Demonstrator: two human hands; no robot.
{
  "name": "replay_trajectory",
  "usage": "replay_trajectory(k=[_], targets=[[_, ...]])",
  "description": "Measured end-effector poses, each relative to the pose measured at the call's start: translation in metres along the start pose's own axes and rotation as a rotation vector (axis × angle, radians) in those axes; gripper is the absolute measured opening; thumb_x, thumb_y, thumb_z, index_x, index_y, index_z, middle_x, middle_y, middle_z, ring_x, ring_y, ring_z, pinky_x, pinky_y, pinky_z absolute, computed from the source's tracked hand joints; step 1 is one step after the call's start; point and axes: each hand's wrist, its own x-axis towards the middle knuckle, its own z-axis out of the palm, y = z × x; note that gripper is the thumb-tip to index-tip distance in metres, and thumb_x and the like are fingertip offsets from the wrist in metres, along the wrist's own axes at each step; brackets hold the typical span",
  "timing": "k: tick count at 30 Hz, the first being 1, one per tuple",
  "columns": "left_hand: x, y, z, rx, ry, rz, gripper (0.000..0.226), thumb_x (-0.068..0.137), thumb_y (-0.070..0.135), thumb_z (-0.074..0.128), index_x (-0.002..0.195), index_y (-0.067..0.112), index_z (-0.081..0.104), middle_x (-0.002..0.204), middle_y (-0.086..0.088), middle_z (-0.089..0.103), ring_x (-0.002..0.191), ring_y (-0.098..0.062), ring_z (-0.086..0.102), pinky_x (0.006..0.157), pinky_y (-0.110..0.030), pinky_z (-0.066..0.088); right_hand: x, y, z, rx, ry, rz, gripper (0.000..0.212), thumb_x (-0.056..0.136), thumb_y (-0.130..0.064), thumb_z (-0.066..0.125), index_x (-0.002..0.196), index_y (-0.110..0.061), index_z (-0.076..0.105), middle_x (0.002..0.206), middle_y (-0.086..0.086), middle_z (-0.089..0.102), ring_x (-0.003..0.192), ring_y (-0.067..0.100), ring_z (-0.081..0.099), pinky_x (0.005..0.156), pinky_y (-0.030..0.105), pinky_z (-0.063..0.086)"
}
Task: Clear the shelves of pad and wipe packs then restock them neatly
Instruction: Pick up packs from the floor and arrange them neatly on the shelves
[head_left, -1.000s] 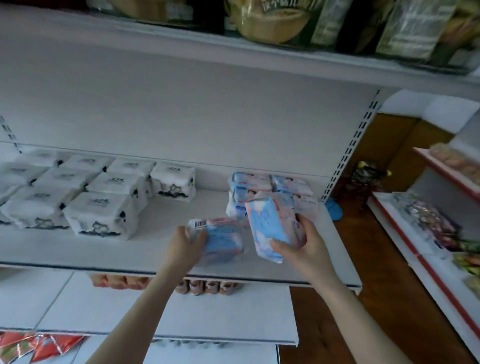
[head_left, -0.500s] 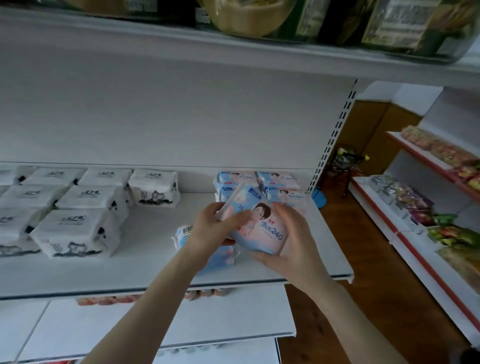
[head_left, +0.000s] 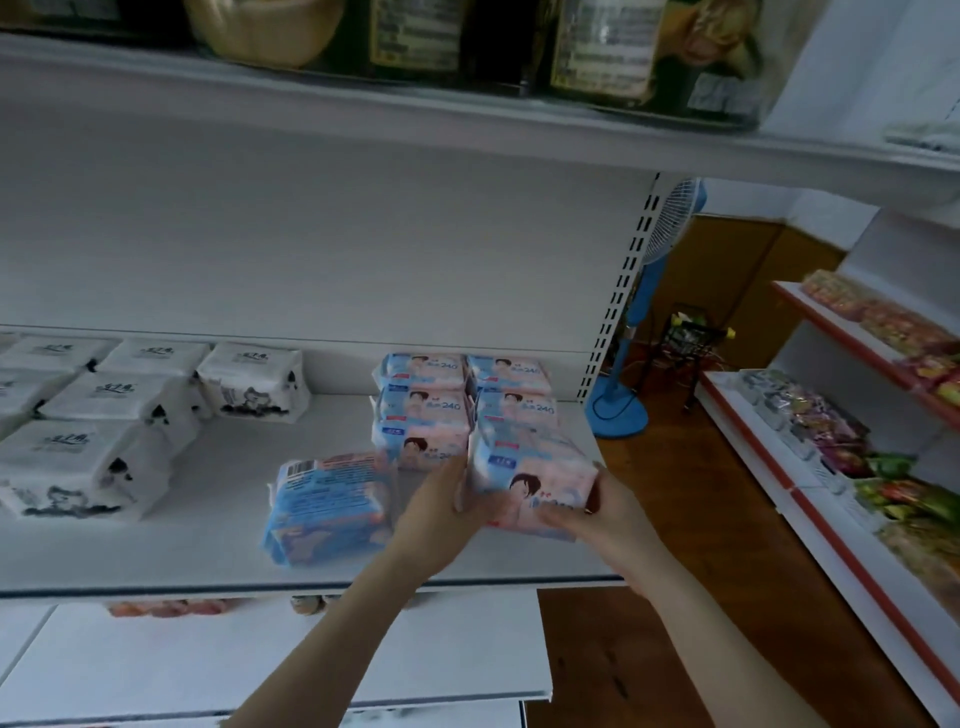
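While left hand (head_left: 440, 512) and right hand (head_left: 597, 519) grip it, the pad pack (head_left: 530, 475) looks pink-blue.

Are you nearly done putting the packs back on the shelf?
Getting close. Done: the white wipe packs sit in rows on the left of the shelf, and pad packs are lined up at the back right. In hand: the left hand and right hand hold one pad pack at the front of that group. Left: one blue pack lying skewed, barcode up, beside them.
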Motion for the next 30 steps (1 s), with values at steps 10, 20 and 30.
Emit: replay_trajectory(k=[10,20,30], targets=[[0.018,-0.029,0.039,0.085,0.039,-0.191,0.041,0.094,0.013,0.053,0.133,0.01,0.042,0.126,-0.004,0.059,0.115,-0.021,0.056,0.078,-0.018,0.041,0.038,0.042,0.008,-0.144,0.042,-0.087,0.055,0.076,-0.014,0.075,0.123,-0.019,0.046,0.105,-0.015,0.056,0.102,0.006,0.054,0.07,0.004,0.04],[0.01,-0.005,0.026,0.229,0.091,-0.142,0.036,0.094,0.02,0.053,0.127,0.009,0.043,0.129,-0.004,0.057,0.114,-0.021,0.057,0.077,-0.018,0.041,0.02,0.014,0.002,-0.109,0.012,-0.138,0.056,0.075,-0.008,0.075,0.112,-0.027,0.038,0.099,-0.02,0.05,0.086,-0.011,0.056,0.061,0.002,0.044],[-0.023,0.005,-0.055,0.319,0.565,0.07,0.032,0.087,0.011,0.064,0.117,0.004,0.061,0.109,-0.007,0.06,0.095,-0.019,0.056,0.077,-0.02,0.036,0.007,-0.042,0.068,-0.057,0.069,-0.357,0.024,0.088,-0.018,0.062,0.111,-0.012,0.059,0.102,-0.005,0.059,0.094,0.002,0.058,0.076,0.004,0.046]])
